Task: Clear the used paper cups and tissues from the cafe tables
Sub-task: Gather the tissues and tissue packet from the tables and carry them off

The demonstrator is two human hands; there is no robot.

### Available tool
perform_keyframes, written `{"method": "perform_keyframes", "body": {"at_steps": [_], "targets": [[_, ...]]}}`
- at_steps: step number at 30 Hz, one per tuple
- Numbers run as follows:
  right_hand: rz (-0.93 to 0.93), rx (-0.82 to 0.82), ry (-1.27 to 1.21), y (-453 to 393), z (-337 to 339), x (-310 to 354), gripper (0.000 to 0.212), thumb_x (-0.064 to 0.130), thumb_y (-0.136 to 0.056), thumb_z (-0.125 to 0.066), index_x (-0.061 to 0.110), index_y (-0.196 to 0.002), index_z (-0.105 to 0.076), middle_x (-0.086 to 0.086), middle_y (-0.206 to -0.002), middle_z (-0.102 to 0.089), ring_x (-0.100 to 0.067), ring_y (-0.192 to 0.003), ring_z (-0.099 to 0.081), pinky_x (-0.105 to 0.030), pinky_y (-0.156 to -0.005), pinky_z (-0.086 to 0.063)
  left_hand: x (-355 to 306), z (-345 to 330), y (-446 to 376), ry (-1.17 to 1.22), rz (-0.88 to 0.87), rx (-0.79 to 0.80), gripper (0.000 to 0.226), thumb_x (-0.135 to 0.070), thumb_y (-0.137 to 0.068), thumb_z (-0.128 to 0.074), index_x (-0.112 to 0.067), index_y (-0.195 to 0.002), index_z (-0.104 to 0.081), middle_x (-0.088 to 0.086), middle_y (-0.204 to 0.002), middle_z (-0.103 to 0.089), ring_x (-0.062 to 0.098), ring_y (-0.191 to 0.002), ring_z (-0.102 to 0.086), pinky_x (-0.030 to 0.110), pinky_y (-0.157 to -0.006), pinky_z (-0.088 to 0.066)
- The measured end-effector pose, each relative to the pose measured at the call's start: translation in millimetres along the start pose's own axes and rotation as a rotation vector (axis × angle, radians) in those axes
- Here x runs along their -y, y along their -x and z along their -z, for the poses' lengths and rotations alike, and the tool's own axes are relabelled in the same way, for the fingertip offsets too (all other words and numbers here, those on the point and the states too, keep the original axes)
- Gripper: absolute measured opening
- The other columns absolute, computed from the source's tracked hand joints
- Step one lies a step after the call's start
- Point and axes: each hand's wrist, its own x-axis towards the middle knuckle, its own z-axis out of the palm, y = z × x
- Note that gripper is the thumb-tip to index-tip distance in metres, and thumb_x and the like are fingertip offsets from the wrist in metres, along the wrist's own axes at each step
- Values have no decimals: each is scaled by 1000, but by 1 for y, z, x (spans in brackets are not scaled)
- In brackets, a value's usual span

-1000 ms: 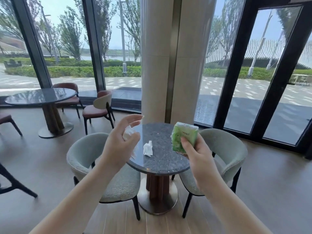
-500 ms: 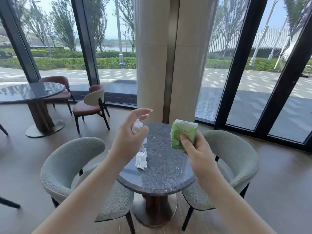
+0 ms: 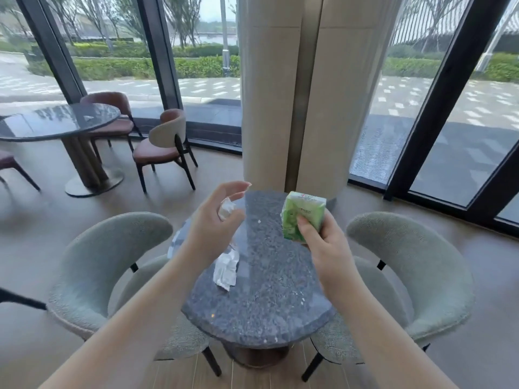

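A: How is the grip held?

B: A crumpled tissue [image 3: 226,208] is pinched in the left hand [image 3: 216,223], the thumb pressed to it and the index finger arched above. A green tissue pack [image 3: 303,216] is clasped in the right hand [image 3: 323,242], the thumb laid flat on its face and the fingers wrapped behind.

A: Why so?

B: It is judged that the scrap is kept raised so it can be carried off, while the pack is lifted clear of the tabletop. A second tissue [image 3: 226,269] is left lying on the round speckled table [image 3: 266,304], just below the left wrist; it is likely to be collected next.

A: And cups?

B: None can be seen.

A: The surroundings?

B: The table is flanked by two pale green chairs [image 3: 106,262]. A wide column [image 3: 283,94] is set behind it, and a second table [image 3: 56,120] with brown chairs is placed well apart, by tall windows.
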Motion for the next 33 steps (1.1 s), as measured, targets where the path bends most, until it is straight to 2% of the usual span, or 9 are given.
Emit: {"method": "perform_keyframes", "body": {"at_steps": [5,8,12,15,18,20,25,29,33], "targets": [[-88,-16,-10,-45,-7,-39,20,21,-101,-59,37,-108,-67,8,-107,-74,-17,-109,-68,-47,-103,-52,51,-7,-33,-19,77,-17,49,-4,-94,-57,-44,-121,-65,-13,-124,-69,11,-78,-54,7,-60,-46],[-128,-22,3,-67,-20,-65,17,21,-101,-59,35,-107,-67,5,-108,-74,-18,-108,-68,-45,-102,-53,93,-10,-42,-47,136,10,55,-1,-94,-56,-52,-113,-62,-9,-126,-68,1,-43,-41,9,-51,-41],[-223,-2,40,-84,-43,-108,18,21,-102,-58,36,-108,-67,8,-106,-74,-13,-105,-68,-40,-98,-55,154,-9,-55,-74,254,67,66,-6,-94,-56,-72,-101,-56,-13,-127,-66,6,-40,-39,11,-49,-39],[-299,-1,65,-95,-60,-140,18,18,-102,-58,33,-107,-66,11,-102,-74,-10,-101,-68,-39,-96,-56,195,-9,-68,-127,308,135,62,-10,-95,-58,-71,-104,-54,-31,-121,-63,24,-69,-57,20,-68,-45],[-354,-12,73,-103,-73,-169,17,19,-102,-59,33,-108,-66,12,-101,-74,-6,-99,-69,-33,-93,-56,231,-14,-78,-189,338,227,58,-9,-95,-57,-66,-108,-52,-48,-115,-56,3,-103,-60,29,-95,-46],[-399,-24,77,-106,-77,-185,18,20,-102,-58,34,-111,-66,14,-103,-74,-5,-100,-69,-29,-92,-54,255,-19,-81,-224,368,285,52,-8,-94,-55,-54,-117,-54,-32,-125,-57,0,-122,-52,31,-104,-42],[-498,-27,98,-115,-77,-215,18,24,-102,-59,38,-112,-64,17,-105,-74,-3,-102,-68,-24,-88,-50,325,-41,-75,-371,462,460,52,-7,-98,-50,-31,-144,-49,-6,-146,-50,16,-137,-45,32,-101,-37],[-563,-19,113,-123,-73,-238,18,22,-101,-59,35,-111,-64,11,-107,-74,-11,-105,-68,-28,-92,-53,370,-56,-64,-913,349,541,62,-19,-103,-50,-31,-159,-26,-5,-162,-32,17,-152,-26,51,-125,-13],[-631,5,136,-119,-65,-256,15,20,-102,-59,31,-110,-64,7,-107,-73,-13,-104,-67,-33,-95,-52,389,-70,-56,-1051,422,640,69,-26,-106,-48,-31,-164,-10,6,-171,-11,27,-159,-6,58,-123,-19]]}}
